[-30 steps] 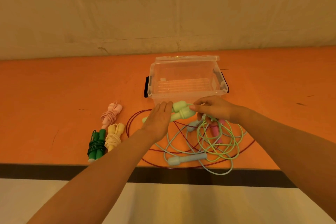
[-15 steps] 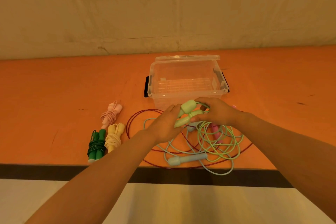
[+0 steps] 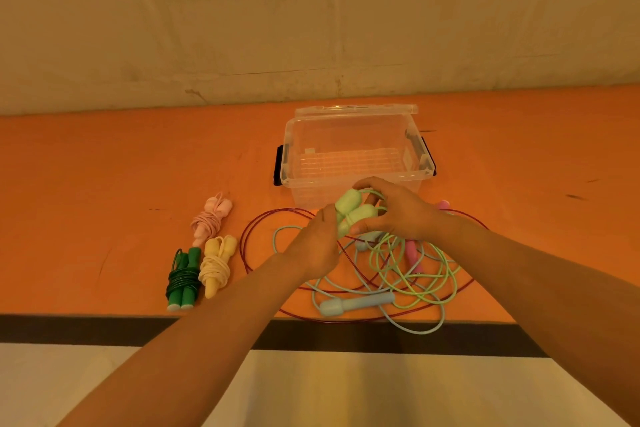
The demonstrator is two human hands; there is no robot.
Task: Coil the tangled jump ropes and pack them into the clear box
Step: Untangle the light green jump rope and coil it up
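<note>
Both light green handles (image 3: 353,211) pinched together mid-frame, just in front of the clear box (image 3: 356,152); left hand (image 3: 317,246) curled round their lower ends, right hand (image 3: 391,210) wrapped over from the right; green cord (image 3: 415,270) dangling into the tangle below; three coiled ropes (image 3: 204,253) parked lower left.

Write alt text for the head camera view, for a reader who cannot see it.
Two hands, left hand and right hand, hold the light green handles of a jump rope together above a tangle of ropes on an orange table. An open, empty clear box stands just behind them. To the left lie three coiled ropes: pink, yellow and dark green.
</note>
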